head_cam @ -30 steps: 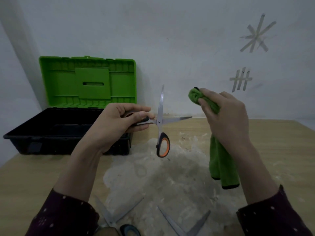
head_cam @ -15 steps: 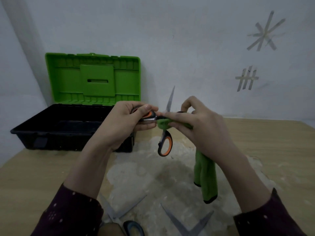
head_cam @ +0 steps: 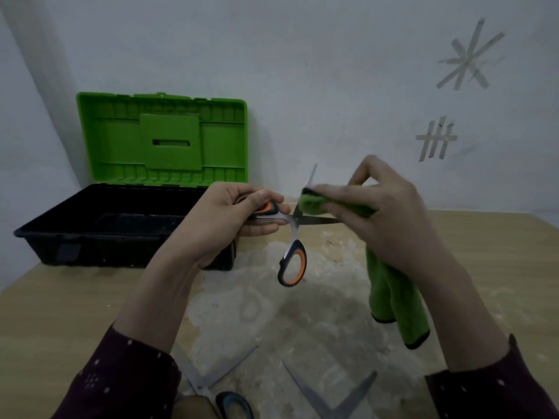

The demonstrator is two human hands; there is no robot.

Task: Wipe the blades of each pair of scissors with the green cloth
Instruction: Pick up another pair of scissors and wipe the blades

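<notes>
Right hand (head_cam: 390, 219), green cloth (head_cam: 311, 204) against blade.

One wide-angle view, worn on the person's head, looks forward and down over a wooden table (head_cam: 499, 267) toward a pale wall (head_cam: 332, 71). The left hand (head_cam: 217, 219) and right hand (head_cam: 390, 219) sit close at mid-frame, sleeves (head_cam: 121, 382) at the lower corners, an open toolbox (head_cam: 136, 252) farther off at frame left.

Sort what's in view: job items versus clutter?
Job: orange-and-black-handled steel scissors (left hand); green fabric cloth (right hand); dark-handled steel scissors, lying; another steel pair, lying.
Idle: black plastic toolbox with green lid; grey tape strips on wall.
</notes>
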